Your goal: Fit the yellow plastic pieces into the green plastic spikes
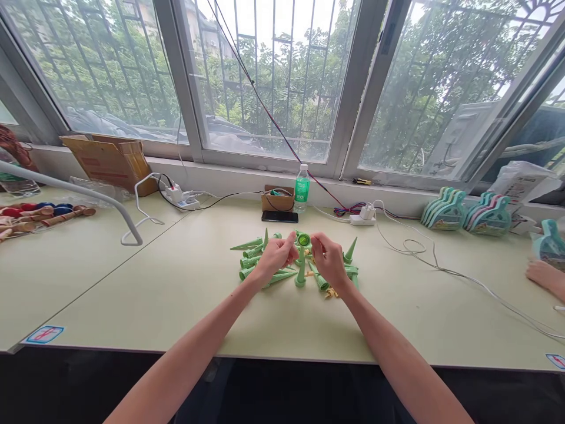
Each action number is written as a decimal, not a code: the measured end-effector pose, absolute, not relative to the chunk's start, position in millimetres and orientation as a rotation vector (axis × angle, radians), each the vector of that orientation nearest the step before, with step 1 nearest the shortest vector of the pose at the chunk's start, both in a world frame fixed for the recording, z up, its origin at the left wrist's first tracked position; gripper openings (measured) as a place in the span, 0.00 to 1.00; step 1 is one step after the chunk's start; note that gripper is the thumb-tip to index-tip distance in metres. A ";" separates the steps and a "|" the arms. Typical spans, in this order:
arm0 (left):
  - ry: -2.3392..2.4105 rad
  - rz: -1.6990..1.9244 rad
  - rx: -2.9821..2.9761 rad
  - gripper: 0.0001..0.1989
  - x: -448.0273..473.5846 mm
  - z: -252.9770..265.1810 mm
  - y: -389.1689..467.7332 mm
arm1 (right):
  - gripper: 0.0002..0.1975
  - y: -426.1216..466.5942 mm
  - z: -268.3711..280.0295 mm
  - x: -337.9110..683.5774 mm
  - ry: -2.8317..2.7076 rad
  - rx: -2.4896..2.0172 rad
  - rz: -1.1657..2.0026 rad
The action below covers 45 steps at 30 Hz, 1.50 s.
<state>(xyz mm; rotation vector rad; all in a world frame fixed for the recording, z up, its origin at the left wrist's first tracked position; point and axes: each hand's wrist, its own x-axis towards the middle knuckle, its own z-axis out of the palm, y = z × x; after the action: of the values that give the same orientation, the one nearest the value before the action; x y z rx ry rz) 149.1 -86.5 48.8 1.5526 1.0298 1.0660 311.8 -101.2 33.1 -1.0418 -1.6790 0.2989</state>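
Green piece point(303, 240), one: sitting at the dial's centre between both hands, turning its round mouth toward the wearer, probably for viewing its inside. Left hand point(279, 254), at eight o'clock: closing thumb and finger at the piece's edge, apparently steadying it. Right hand point(327, 257), at four: curling its fingers together by the opposite edge; whether it is gripping anything, cannot tell. Upright cone point(300, 277), at six: standing on its wide base, likely for stability. Cones point(251, 262), past the left hand toward eight: lying loose, presumably within easy reach. Yellow bits point(331, 292), at five: lying scattered. Bottle point(302, 191), at twelve: standing beyond the cones, seemingly clear of the hands.
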 end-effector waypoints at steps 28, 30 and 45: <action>0.921 1.023 1.474 0.28 148.0 46.3 -85.6 | 0.17 -98.8 31.9 313.5 -1.733 -1.013 0.275; 0.921 1.027 1.510 0.28 147.6 48.4 -87.4 | 0.17 -98.8 32.0 313.6 -1.732 -1.019 0.275; 0.931 1.058 1.564 0.26 146.2 54.4 -90.8 | 0.16 -99.9 33.4 313.4 -1.730 -1.001 0.296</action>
<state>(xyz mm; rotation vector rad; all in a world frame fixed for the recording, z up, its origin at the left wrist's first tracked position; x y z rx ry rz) 146.2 -90.8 54.4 1.5643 0.9311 1.0583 313.4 -99.9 33.4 -1.0006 -1.7298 0.2958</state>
